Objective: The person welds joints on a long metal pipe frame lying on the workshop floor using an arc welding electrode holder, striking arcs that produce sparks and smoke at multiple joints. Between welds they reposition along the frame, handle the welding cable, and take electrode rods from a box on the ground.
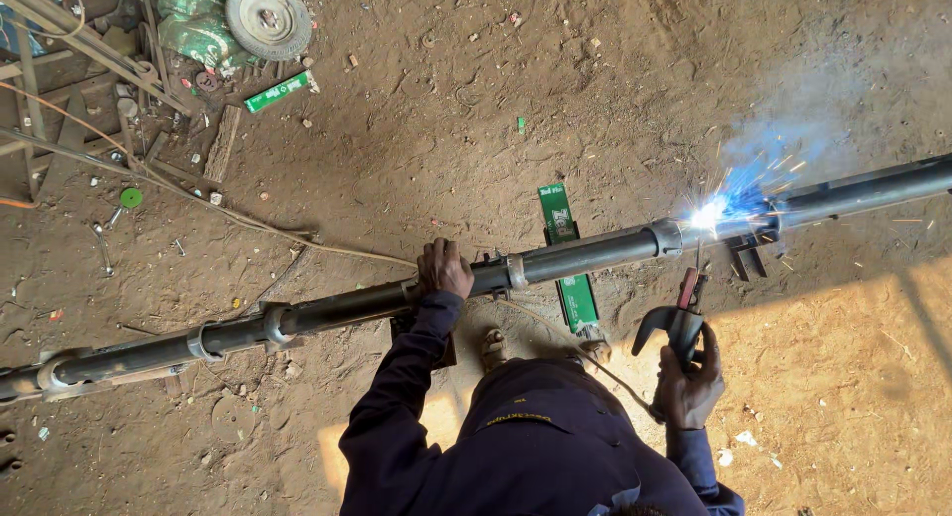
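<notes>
Right hand (691, 385) raised, gripping electrode holder (676, 326) — left hand (443, 268) atop pipe (585, 255).

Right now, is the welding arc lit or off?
Lit: bright sparks and bluish smoke rise where the electrode holder in the right hand meets the pipe.

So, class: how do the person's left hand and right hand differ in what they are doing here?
The left hand grips the long dark metal pipe from above; the right hand holds a black welding electrode holder below the pipe. The left is away from the bright sparks; the right's tool points at them. Both are bare.
</notes>
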Demonstrator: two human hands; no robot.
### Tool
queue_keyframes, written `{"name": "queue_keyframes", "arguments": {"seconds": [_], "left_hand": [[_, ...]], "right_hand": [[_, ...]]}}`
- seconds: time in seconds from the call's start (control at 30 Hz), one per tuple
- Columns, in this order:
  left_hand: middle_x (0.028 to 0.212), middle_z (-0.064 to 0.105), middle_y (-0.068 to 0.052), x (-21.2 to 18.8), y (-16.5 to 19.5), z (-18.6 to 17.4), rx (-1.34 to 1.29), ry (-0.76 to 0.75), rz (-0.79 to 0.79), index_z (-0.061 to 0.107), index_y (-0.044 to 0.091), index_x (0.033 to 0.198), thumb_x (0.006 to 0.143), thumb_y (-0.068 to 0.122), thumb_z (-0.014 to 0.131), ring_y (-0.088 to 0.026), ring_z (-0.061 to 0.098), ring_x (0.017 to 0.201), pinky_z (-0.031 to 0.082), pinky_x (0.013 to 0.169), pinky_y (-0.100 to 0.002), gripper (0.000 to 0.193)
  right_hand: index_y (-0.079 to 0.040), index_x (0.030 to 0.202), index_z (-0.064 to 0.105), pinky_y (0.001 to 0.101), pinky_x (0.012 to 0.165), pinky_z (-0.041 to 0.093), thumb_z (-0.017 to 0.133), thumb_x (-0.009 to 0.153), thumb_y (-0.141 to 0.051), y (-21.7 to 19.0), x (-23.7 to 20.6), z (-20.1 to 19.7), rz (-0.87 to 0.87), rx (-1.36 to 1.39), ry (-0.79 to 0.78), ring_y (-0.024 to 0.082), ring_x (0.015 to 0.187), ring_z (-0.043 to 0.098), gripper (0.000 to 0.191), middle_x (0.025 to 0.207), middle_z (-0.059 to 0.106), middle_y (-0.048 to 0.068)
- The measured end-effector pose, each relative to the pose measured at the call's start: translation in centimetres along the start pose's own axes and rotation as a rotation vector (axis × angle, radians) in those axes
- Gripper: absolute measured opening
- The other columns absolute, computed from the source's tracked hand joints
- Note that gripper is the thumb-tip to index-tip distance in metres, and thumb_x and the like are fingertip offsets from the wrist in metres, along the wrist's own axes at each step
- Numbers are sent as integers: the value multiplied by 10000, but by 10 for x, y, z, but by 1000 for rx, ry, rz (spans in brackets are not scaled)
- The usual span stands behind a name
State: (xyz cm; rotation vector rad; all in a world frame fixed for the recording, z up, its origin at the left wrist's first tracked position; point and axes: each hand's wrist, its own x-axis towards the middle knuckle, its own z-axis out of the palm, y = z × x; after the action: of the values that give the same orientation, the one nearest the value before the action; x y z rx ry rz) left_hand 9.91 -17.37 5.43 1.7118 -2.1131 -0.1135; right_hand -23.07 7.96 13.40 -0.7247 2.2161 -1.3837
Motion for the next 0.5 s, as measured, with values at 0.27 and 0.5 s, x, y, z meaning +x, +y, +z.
{"name": "queue_keyframes", "arguments": {"seconds": [0.27, 0.5], "left_hand": [[1063, 585, -140, 0, -9, 8, 17, 17, 53, 666, 11, 990, 775, 100, 707, -341, 577, 1016, 473, 818, -489, 236], [1056, 587, -139, 0, -11, 9, 15, -26, 34, 668, 21, 961, 782, 103, 712, -341, 585, 1037, 479, 830, -510, 202]], "right_hand": [[35, 1525, 528, 301, 612, 552, 750, 897, -1, 3, -2, -1, -76, 106, 45, 182, 756, 684, 667, 979, 692, 159], [89, 1512, 490, 343, 632, 583, 692, 906, 47, -56, -10, -10, -23, 211, 96, 236, 768, 702, 640, 1004, 666, 187]]}}
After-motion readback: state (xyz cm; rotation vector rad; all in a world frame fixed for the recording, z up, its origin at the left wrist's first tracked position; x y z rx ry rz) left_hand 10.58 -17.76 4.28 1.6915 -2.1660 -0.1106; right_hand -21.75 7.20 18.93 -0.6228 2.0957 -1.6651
